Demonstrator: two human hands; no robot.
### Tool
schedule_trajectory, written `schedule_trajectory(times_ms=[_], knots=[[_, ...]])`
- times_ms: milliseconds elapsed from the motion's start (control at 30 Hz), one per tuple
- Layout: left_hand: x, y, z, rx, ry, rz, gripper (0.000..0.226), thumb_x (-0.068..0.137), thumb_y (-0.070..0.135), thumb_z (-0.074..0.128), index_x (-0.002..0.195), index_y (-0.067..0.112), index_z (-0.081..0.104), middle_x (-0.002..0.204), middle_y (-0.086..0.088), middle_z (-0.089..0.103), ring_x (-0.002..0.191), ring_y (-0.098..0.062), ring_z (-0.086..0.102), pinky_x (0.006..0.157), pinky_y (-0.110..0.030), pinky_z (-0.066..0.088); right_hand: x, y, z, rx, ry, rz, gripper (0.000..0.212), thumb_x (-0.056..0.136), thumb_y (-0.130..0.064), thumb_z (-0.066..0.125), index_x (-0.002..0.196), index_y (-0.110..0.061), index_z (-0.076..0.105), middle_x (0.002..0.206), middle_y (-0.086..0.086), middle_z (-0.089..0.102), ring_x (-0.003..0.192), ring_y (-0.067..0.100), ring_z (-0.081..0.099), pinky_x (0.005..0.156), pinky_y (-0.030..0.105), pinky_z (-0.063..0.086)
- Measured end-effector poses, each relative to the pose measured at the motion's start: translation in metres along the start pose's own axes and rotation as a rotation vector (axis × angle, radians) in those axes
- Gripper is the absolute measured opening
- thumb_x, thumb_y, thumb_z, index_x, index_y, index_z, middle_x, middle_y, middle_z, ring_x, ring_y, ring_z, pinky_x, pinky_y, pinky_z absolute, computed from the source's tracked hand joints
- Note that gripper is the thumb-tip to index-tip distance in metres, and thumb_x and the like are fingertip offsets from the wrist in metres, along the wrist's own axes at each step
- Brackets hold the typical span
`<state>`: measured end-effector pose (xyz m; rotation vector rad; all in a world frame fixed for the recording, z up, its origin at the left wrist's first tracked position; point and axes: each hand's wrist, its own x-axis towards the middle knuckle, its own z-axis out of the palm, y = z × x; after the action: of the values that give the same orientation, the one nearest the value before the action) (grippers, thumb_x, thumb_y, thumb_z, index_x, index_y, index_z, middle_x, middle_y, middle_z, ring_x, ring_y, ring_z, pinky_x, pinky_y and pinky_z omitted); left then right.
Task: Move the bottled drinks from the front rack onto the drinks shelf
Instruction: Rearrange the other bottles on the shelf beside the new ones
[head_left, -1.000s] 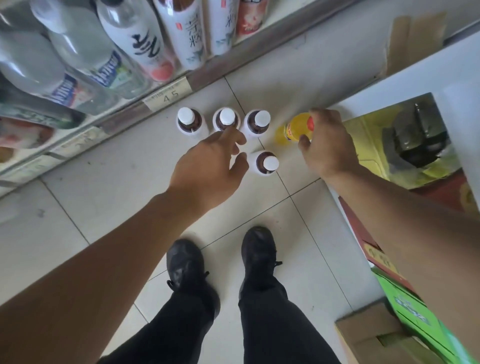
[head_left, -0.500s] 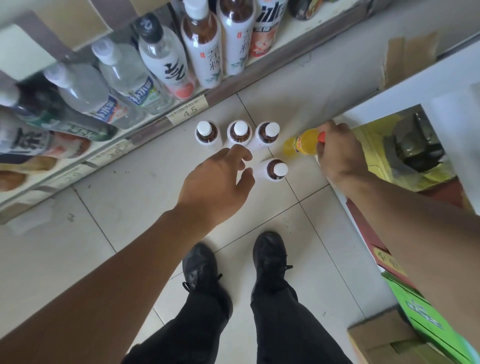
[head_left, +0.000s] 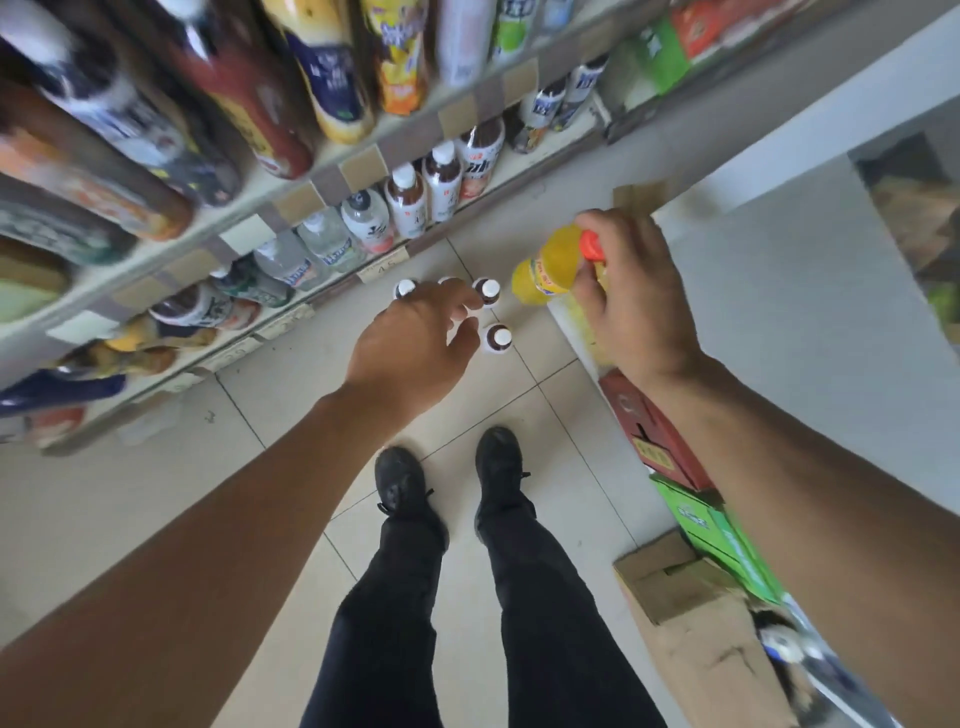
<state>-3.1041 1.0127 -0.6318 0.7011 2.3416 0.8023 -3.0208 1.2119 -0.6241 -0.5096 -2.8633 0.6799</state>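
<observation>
Pale tiled floor (head_left: 130, 519), black shoes (head_left: 402, 488), cardboard box (head_left: 691, 623) — green carton (head_left: 727, 540) and red carton (head_left: 649, 436) beside it

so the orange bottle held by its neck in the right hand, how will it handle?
The orange bottle looks full, so probably heavy for its size. The right hand has its grip near the red cap only, so the body may swing. The smooth label could be slippery. It hangs tilted now.

An orange-drink bottle (head_left: 548, 270) with a red cap and yellow label hangs tilted in the air. Four brown-drink bottles (head_left: 497, 339) with white caps stand upright on the floor — close beside the drinks shelf (head_left: 291, 317).
</observation>
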Motion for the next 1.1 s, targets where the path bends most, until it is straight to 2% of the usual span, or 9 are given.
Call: schedule_trajectory(times_ms=[233,400,467,533,600,700,833,967,1100], knots=[[-0.025,0.092,-0.127,-0.051,0.090,0.120,0.058,0.085,0.022,0.071,0.138,0.022,0.048,0.135,-0.002,0.052,0.118,-0.022,0.055,0.094,-0.038,0.047,0.022,-0.112,-0.169,0.190,0.011,-0.080,0.046,0.088,-0.006,0.060,0.133,-0.005,0.051,0.122,0.011,0.056,0.101,0.015,0.052,0.089,0.010,0.033],[-0.047,0.151,-0.219,-0.153,-0.015,0.257,0.083,0.076,0.017,0.083,0.146,0.028,0.040,0.139,0.009,0.048,0.114,0.006,0.046,0.099,-0.006,0.032,0.027,-0.189,-0.263,0.241,0.007,-0.175,0.049,0.089,-0.010,0.058,0.137,-0.011,0.048,0.127,0.007,0.053,0.104,0.005,0.046,0.092,0.008,0.034],[-0.061,0.175,-0.250,-0.227,-0.101,0.313,0.084,0.075,0.015,0.084,0.146,0.027,0.040,0.137,0.018,0.052,0.120,0.007,0.047,0.100,-0.007,0.033,0.028,-0.215,-0.295,0.244,0.010,-0.222,0.051,0.088,-0.012,0.057,0.138,-0.012,0.048,0.127,0.007,0.053,0.105,0.008,0.047,0.092,0.010,0.034],[-0.077,0.196,-0.273,-0.293,-0.170,0.354,0.073,0.076,0.009,0.083,0.136,0.026,0.046,0.118,0.032,0.057,0.108,0.016,0.050,0.092,-0.005,0.037,0.031,-0.239,-0.323,0.234,0.027,-0.286,0.050,0.088,-0.011,0.056,0.137,-0.010,0.048,0.124,0.004,0.054,0.106,0.008,0.045,0.092,0.005,0.030],[-0.091,0.214,-0.292,-0.373,-0.170,0.368,0.066,0.075,0.004,0.083,0.125,0.030,0.049,0.109,0.027,0.062,0.103,0.011,0.056,0.093,-0.011,0.042,0.034,-0.261,-0.346,0.239,0.049,-0.339,0.049,0.089,-0.009,0.056,0.137,-0.009,0.049,0.119,-0.003,0.050,0.100,0.002,0.041,0.090,0.001,0.029],[-0.111,0.236,-0.316,-0.506,-0.085,0.391,0.066,0.071,-0.001,0.083,0.120,0.026,0.049,0.109,0.008,0.065,0.102,-0.003,0.063,0.090,-0.022,0.050,0.040,-0.292,-0.374,0.252,0.071,-0.390,0.049,0.091,-0.011,0.057,0.139,-0.012,0.048,0.120,-0.005,0.049,0.103,-0.001,0.042,0.090,0.005,0.032],[-0.136,0.263,-0.345,-0.556,0.090,0.425,0.062,0.069,0.003,0.086,0.115,0.022,0.049,0.102,0.009,0.066,0.094,0.001,0.064,0.079,-0.016,0.049,0.050,-0.323,-0.405,0.318,0.207,-0.427,0.046,0.094,-0.015,0.057,0.139,-0.017,0.048,0.116,-0.011,0.052,0.099,-0.009,0.047,0.088,0.011,0.037],[-0.155,0.284,-0.372,-0.627,0.272,0.506,0.063,0.067,0.013,0.088,0.119,0.018,0.051,0.101,0.009,0.068,0.095,-0.003,0.065,0.080,-0.018,0.049,0.055,-0.347,-0.425,0.475,0.332,-0.413,0.044,0.099,-0.020,0.053,0.142,-0.017,0.042,0.124,-0.011,0.057,0.114,0.001,0.054,0.091,0.017,0.043],[-0.164,0.303,-0.405,-0.677,0.414,0.530,0.061,0.070,0.010,0.086,0.121,0.013,0.051,0.100,0.005,0.068,0.088,-0.003,0.065,0.074,-0.020,0.052,0.052,-0.357,-0.422,0.633,0.313,-0.336,0.042,0.100,-0.028,0.048,0.141,-0.022,0.040,0.123,-0.020,0.055,0.114,-0.005,0.054,0.085,0.011,0.045]])
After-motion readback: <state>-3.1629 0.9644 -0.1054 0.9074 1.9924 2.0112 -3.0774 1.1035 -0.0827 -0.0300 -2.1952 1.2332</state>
